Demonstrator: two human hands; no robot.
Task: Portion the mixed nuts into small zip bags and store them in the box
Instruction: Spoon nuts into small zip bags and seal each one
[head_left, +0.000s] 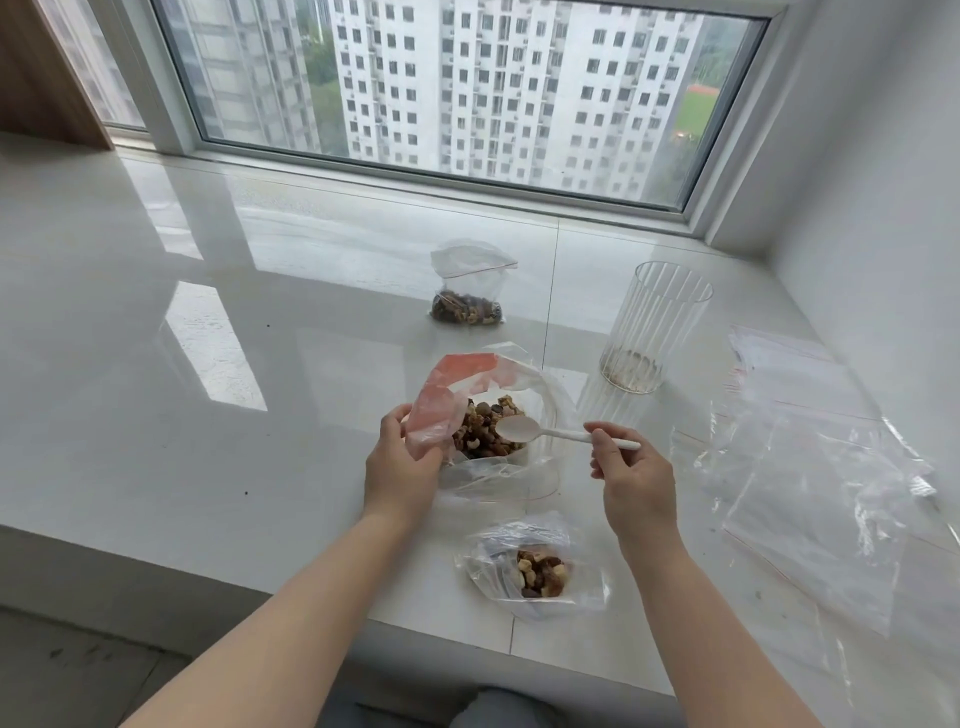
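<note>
A large clear bag with a red-tinted top (457, 384) sits open on the white sill, with mixed nuts (483, 431) inside. My left hand (402, 462) grips the bag's left edge and holds its mouth apart. My right hand (631, 467) pinches the handle of a white plastic spoon (524, 430); the empty bowl hovers over the nuts. A small zip bag (535, 566) with some nuts lies near the front edge. Another small zip bag (467, 296) with nuts stands farther back.
A ribbed clear glass (652, 322) with crumbs at its bottom stands at the right. Several empty zip bags (810, 483) lie spread on the right of the white sill (156, 364). The window is behind, a wall on the right, and the sill's edge is close in front.
</note>
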